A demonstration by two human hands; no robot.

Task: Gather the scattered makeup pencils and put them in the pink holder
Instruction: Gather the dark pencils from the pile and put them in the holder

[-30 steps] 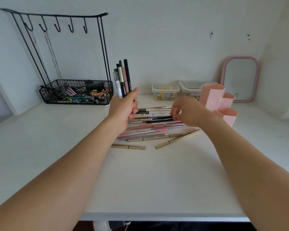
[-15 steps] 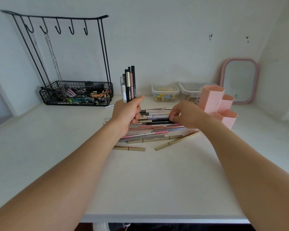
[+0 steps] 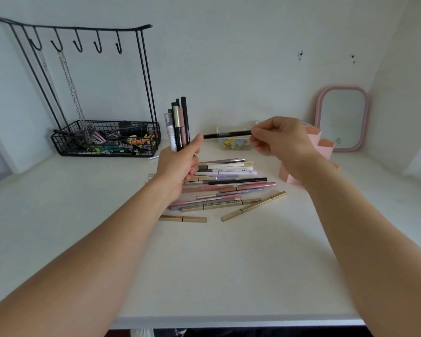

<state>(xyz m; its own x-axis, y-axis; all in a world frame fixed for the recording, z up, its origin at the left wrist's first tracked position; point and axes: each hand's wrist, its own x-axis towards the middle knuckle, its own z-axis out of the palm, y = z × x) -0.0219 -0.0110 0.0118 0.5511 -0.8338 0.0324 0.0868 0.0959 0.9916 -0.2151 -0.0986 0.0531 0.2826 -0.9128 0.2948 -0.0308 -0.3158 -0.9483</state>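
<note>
Having lifted off the pile [image 3: 219, 188], the right hand [image 3: 281, 139] is pinching a black pencil [image 3: 226, 135] and passing it toward the left hand [image 3: 178, 166], which is gripping an upright bundle [image 3: 178, 127], growing ahead of the pink holder [image 3: 309, 152].

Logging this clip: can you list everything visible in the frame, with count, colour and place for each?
bundle of pencils: about six, black, white, pink and gold, upright in the left hand
black pencil: one, held level between the two hands
pencils on the table: well over a dozen, gold, pink, white, black, piled centre
pink holder: one, right of the pile, partly behind the right hand
wire rack: one, black, hooks above, full basket, back left
chain: one, silver, hanging from a hook
clear box: one, colourful bits inside, at the back
mirror: one, pink frame, back right
table: white
left hand: grips the bundle
right hand: pinches the black pencil
</note>
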